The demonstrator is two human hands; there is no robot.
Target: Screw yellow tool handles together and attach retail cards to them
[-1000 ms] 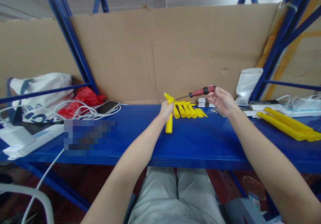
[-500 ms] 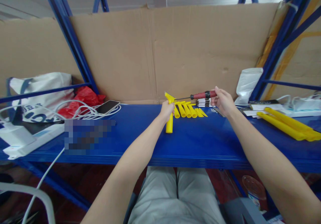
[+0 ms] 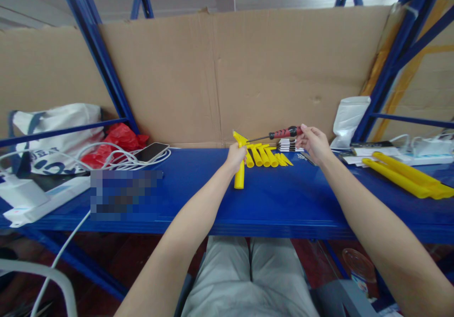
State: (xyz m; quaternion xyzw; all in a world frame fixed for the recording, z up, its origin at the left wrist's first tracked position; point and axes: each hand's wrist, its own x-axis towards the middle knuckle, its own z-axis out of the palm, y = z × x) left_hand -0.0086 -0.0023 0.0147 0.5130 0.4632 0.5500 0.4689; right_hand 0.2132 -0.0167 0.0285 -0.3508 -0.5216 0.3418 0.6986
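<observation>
My left hand [image 3: 236, 158] is closed round the handle of a yellow plastic scraper [image 3: 240, 179], which stands nearly upright with its flared head at the top. In my right hand [image 3: 314, 143], the fingertips pinch the end of a red and black screwdriver [image 3: 285, 133]. Its thin shaft runs left to the scraper's head, and the tip appears to meet it just above my left hand. Behind and right of the scraper, several more yellow scrapers [image 3: 264, 158] lie in a row on the blue table [image 3: 276, 198], with small yellow wedge-shaped pieces [image 3: 283, 160] beside them.
A stack of small white and black packs [image 3: 288, 145] sits by the cardboard wall [image 3: 276, 71]. Long yellow pieces [image 3: 404, 175] lie at the right. On the left are a phone [image 3: 153, 152], white cables, a red plastic bag [image 3: 124, 139] and a power strip [image 3: 53, 196].
The screwdriver has turned about its length, so its handle shows a different pattern. My right hand has shifted slightly left, while my left hand and the scraper stay in place.
</observation>
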